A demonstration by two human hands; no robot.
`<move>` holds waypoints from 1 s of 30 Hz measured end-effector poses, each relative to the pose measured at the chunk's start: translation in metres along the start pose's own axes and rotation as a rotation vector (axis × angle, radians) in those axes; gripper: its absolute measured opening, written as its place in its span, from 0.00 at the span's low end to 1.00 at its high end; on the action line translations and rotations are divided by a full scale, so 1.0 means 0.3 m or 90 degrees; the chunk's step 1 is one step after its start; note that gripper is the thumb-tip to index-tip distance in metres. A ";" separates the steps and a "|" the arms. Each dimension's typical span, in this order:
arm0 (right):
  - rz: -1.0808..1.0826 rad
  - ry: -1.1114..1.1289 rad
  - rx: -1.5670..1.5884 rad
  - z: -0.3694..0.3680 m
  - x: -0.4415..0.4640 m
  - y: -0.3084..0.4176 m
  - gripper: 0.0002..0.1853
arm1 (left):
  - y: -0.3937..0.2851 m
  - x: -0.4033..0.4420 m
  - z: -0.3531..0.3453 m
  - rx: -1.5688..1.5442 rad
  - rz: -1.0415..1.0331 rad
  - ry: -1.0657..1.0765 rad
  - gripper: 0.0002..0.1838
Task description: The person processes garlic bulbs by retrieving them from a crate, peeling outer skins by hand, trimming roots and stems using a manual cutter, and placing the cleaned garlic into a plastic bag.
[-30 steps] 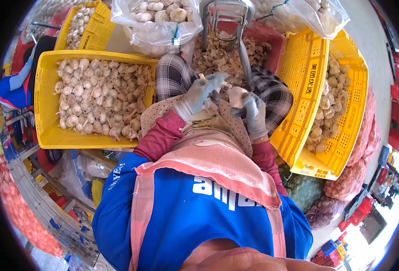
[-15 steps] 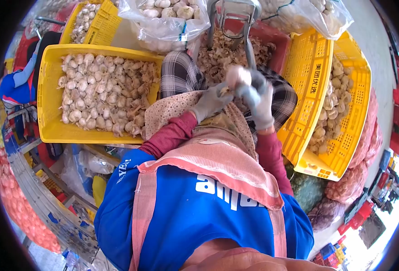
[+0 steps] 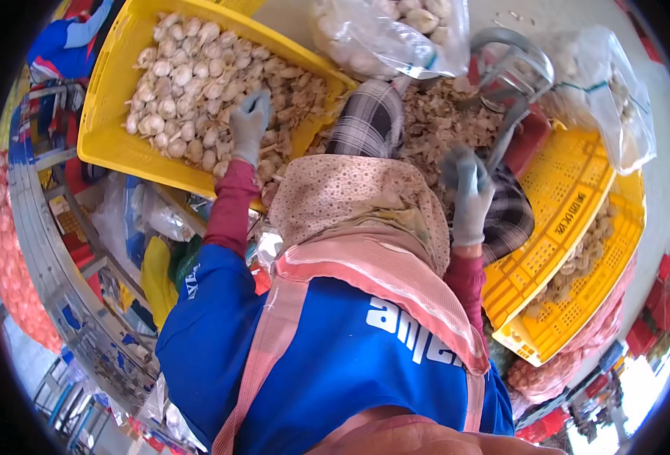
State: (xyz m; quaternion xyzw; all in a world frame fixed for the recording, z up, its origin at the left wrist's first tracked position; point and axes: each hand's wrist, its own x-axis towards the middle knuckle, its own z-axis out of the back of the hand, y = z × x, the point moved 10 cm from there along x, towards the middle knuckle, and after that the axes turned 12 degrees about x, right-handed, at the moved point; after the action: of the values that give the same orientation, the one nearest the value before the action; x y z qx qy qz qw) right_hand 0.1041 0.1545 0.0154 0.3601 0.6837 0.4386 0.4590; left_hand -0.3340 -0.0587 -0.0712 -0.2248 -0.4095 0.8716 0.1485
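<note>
My left hand, in a grey glove, is over the yellow crate of garlic bulbs. Its fingers are bunched together among the bulbs and loose skins; whether a bulb sits in them is hidden. My right hand, gloved too, hovers above my right thigh, beside the heap of garlic skins. Those fingers are curled, and I cannot make out anything in them. A spotted apron cloth covers my lap between the two hands.
A grey metal frame stands over the red tub. Plastic bags of garlic sit ahead. Stacked yellow baskets with more garlic are at my right. Another person's blue sleeve shows at upper left.
My left hand has moved left from my lap to the garlic crate. The bulb between my hands is no longer seen there. My right hand is lower, and the view has turned left.
</note>
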 end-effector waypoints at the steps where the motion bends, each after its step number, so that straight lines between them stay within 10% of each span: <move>1: -0.050 -0.018 0.010 0.018 -0.033 -0.054 0.20 | 0.064 0.017 0.031 0.001 0.010 -0.006 0.16; 6: -0.195 -0.029 0.017 0.058 -0.118 -0.240 0.18 | 0.199 -0.036 -0.173 0.797 -0.080 0.341 0.37; 14: -0.121 0.039 -0.078 -0.052 -0.059 -0.173 0.18 | 0.272 -0.011 -0.215 0.931 0.077 0.409 0.41; 18: -0.085 0.029 -0.063 -0.014 -0.036 -0.165 0.16 | 0.278 -0.024 -0.170 0.854 0.001 0.445 0.37; 23: 0.025 0.029 -0.040 -0.031 -0.021 -0.026 0.13 | 0.197 0.032 -0.062 0.426 -0.061 0.161 0.35; 26: 0.059 0.039 -0.077 -0.025 -0.001 0.013 0.14 | -0.001 -0.085 -0.085 -0.135 0.086 0.233 0.25; 30: 0.009 0.132 -0.011 -0.149 -0.020 0.068 0.16 | -0.434 -0.286 -0.191 -0.218 -0.132 0.386 0.29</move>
State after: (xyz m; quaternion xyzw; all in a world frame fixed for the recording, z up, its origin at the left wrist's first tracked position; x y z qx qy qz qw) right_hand 0.0657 0.1445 0.0448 0.3135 0.7211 0.4825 0.3860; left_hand -0.2215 0.0211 0.0213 -0.4519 -0.5077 0.6644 0.3110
